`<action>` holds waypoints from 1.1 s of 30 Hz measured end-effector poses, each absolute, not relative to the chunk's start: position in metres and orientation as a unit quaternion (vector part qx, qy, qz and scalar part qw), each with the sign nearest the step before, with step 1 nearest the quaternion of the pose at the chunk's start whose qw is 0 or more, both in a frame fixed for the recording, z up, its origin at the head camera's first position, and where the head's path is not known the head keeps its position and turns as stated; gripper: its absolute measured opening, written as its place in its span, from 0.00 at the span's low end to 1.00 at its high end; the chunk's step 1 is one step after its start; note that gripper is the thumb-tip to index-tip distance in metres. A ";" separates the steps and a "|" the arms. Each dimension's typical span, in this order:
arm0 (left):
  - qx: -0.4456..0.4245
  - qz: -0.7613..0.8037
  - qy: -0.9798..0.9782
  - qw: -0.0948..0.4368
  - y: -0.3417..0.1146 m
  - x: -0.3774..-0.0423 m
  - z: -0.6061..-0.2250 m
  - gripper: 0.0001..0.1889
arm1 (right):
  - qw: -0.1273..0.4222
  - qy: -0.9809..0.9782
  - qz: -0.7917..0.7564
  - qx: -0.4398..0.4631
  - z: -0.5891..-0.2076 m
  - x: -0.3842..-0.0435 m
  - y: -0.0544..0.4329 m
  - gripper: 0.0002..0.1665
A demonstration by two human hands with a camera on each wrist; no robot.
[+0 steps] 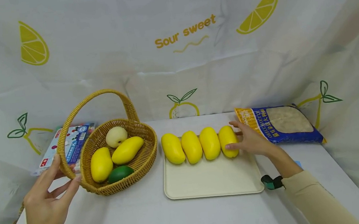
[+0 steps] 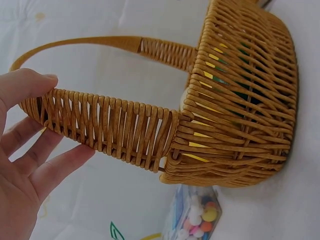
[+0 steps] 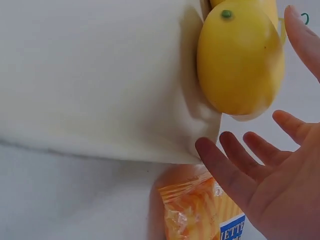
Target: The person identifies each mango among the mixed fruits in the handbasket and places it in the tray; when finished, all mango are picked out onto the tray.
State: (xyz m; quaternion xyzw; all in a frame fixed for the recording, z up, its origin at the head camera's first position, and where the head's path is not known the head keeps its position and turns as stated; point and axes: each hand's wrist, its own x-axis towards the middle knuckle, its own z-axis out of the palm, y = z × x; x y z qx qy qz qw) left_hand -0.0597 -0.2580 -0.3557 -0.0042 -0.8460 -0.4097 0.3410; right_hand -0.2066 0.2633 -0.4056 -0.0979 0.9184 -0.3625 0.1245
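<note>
My left hand (image 1: 45, 199) holds the side of the handle of a wicker basket (image 1: 151, 144), thumb on one face and fingers on the other in the left wrist view. Inside lie two yellow mangoes (image 1: 101, 164), a pale round fruit (image 1: 116, 137) and a dark green fruit (image 1: 120, 173). Several more yellow mangoes stand in a row along the back of a cream tray (image 1: 213, 181). Around the rightmost mango (image 1: 228, 141) spread the fingers of my right hand (image 1: 251, 139); the right wrist view shows a gap between that mango (image 3: 240, 60) and the fingers.
A blue and orange pasta bag (image 1: 285, 122) lies behind the right forearm. Behind the basket sits a flat printed pack (image 1: 74, 143), with coloured balls visible in the left wrist view. A white curtain with fruit prints (image 1: 191, 70) hangs along the table's back edge.
</note>
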 end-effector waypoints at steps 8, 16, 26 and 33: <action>-0.003 -0.413 -0.845 0.340 -0.259 -0.059 -0.356 0.48 | 0.120 0.927 -0.341 -0.097 -0.396 -0.208 0.262 0.60; -0.003 -0.415 -0.844 0.339 -0.259 -0.060 -0.357 0.49 | 0.098 0.925 -0.347 -0.124 -0.382 -0.211 0.255 0.55; -0.012 -0.431 -0.833 0.347 -0.262 -0.062 -0.361 0.48 | 0.085 0.926 -0.339 -0.145 -0.374 -0.216 0.234 0.54; -0.012 -0.434 -0.831 0.348 -0.263 -0.062 -0.361 0.48 | 0.086 0.924 -0.335 -0.165 -0.372 -0.218 0.214 0.51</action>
